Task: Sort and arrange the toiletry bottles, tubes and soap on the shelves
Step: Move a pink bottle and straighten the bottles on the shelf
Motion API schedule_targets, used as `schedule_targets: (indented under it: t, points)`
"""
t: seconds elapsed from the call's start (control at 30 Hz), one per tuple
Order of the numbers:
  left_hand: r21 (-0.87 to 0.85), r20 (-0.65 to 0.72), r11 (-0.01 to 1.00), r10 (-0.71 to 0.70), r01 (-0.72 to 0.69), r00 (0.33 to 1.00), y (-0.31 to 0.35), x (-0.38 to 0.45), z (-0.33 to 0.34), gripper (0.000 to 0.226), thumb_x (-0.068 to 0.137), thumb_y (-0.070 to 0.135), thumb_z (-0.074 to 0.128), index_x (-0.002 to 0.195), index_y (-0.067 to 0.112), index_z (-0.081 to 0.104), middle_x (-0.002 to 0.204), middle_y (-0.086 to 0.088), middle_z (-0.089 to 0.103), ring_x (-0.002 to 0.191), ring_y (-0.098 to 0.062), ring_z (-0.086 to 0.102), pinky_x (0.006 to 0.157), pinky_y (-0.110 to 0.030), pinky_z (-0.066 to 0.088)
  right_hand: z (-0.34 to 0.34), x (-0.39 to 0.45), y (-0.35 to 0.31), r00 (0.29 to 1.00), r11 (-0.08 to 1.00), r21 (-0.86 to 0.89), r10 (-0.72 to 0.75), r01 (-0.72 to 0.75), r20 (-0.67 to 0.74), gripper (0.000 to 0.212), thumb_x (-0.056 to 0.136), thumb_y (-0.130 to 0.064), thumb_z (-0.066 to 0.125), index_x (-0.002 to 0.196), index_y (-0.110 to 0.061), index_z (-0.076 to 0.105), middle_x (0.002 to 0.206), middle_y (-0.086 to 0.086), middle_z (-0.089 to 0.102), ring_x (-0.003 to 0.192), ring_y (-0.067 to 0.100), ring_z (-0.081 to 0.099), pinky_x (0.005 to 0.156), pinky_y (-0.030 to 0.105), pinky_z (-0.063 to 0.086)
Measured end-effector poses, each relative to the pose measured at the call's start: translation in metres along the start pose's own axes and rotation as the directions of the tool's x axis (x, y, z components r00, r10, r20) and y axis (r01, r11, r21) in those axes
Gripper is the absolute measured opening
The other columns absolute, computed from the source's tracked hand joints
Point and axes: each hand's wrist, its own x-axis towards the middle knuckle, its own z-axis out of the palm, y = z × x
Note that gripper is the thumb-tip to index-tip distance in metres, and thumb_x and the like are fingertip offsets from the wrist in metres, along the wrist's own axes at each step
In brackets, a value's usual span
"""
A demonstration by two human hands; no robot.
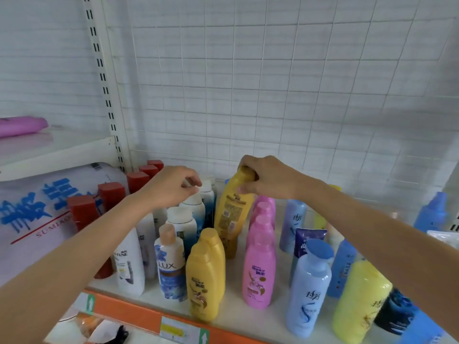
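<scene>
Here the tall yellow bottle (229,214) is gripped at its cap by the right hand (263,178), tilted behind two nearer yellow bottles (205,274) on the shelf (154,316), apparently to group colours, while the left hand (171,186) hovers with fingers loosely curled, holding nothing.

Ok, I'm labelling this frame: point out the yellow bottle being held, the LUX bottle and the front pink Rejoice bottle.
held yellow bottle (229,214): head view, on its back label.
LUX bottle (170,266): head view, on the LUX lettering.
front pink Rejoice bottle (258,271): head view, on its front label.
</scene>
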Motion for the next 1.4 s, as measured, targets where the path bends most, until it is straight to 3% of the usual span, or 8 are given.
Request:
schedule_targets:
  t: [0.2,0.37,0.5,0.63,0.83,1.03,1.17,1.4]
  points:
    - [0.008,0.056,0.999,0.032,-0.033,0.998,-0.006,0.002,0.005,0.018,0.088,0.018,0.06,0.105,0.016,0.065,0.108,0.001,0.064,0.097,-0.014,0.061,0.075,-0.019,0.047,0.057,0.02,-0.008,0.976,0.991,-0.129,0.014,0.015,0.219,0.034,0.082,-0.034,0.063,0.103,-0.011,0.049,0.074,-0.006,0.044,0.07,0.014,0.046,0.059,0.027,0.038]
    - [0.015,0.14,0.997,0.07,-0.073,0.988,-0.005,0.015,0.009,0.022,0.089,0.02,0.059,0.109,0.016,0.064,0.112,0.002,0.064,0.098,-0.013,0.061,0.079,-0.019,0.046,0.08,0.032,-0.005,0.951,0.973,-0.227,0.024,0.048,0.307,0.035,0.084,-0.034,0.059,0.102,-0.004,0.051,0.093,0.011,0.055,0.083,0.022,0.05,0.072,0.038,0.045]
    - [0.051,0.234,0.988,0.131,-0.147,0.963,-0.003,0.025,0.014,0.023,0.089,0.021,0.058,0.11,0.015,0.064,0.112,0.002,0.064,0.086,-0.005,0.053,0.061,-0.004,0.036,0.065,0.041,-0.006,0.938,0.965,-0.254,0.022,0.071,0.345,0.035,0.088,-0.032,0.056,0.113,-0.009,0.054,0.094,0.006,0.06,0.083,0.02,0.053,0.074,0.03,0.042]
    - [0.029,0.242,0.982,0.175,-0.187,0.954,-0.007,0.032,0.017,0.021,0.089,0.02,0.059,0.108,0.014,0.065,0.109,0.001,0.065,0.08,-0.002,0.053,0.063,-0.004,0.037,0.035,0.054,0.008,0.983,0.994,-0.086,0.085,-0.072,0.161,0.029,0.088,-0.023,0.058,0.115,-0.013,0.056,0.089,0.002,0.065,0.072,0.013,0.062,0.068,0.019,0.045]
    - [-0.048,0.11,0.98,0.195,-0.191,0.975,-0.018,0.034,0.017,0.018,0.091,0.015,0.054,0.103,0.017,0.067,0.093,0.008,0.059,0.074,0.001,0.053,0.062,-0.007,0.039,0.051,0.079,0.042,0.984,0.957,-0.253,0.165,-0.144,0.061,0.049,0.092,-0.025,0.049,0.138,-0.016,0.037,0.136,0.008,0.042,0.12,0.025,0.047,0.098,0.034,0.04]
    - [-0.056,-0.084,0.99,0.125,-0.13,0.989,-0.043,0.024,0.008,0.017,0.09,0.015,0.056,0.102,0.016,0.067,0.102,0.002,0.062,0.081,-0.008,0.057,0.07,-0.013,0.041,0.068,0.092,0.048,0.986,0.971,-0.21,0.138,-0.116,0.093,0.042,0.087,-0.029,0.059,0.123,-0.01,0.049,0.121,0.01,0.053,0.102,0.021,0.049,0.081,0.025,0.037]
    - [-0.042,-0.053,0.991,0.125,-0.128,0.991,-0.048,0.022,0.003,0.017,0.089,0.018,0.058,0.103,0.017,0.067,0.1,0.005,0.064,0.077,-0.001,0.055,0.065,-0.009,0.039,0.055,0.089,0.049,0.991,0.971,-0.216,0.12,-0.104,0.062,0.039,0.085,-0.029,0.062,0.118,-0.009,0.052,0.116,0.01,0.055,0.092,0.014,0.043,0.078,0.024,0.034]
    - [-0.063,0.028,0.976,0.21,-0.207,0.977,-0.004,0.045,0.01,0.013,0.087,0.019,0.06,0.099,0.019,0.066,0.098,0.004,0.063,0.086,-0.01,0.061,0.076,-0.023,0.049,-0.037,0.035,0.032,0.943,0.985,-0.103,0.103,-0.142,-0.317,0.034,0.081,-0.027,0.067,0.11,-0.012,0.057,0.099,-0.003,0.052,0.086,0.012,0.046,0.063,0.012,0.034]
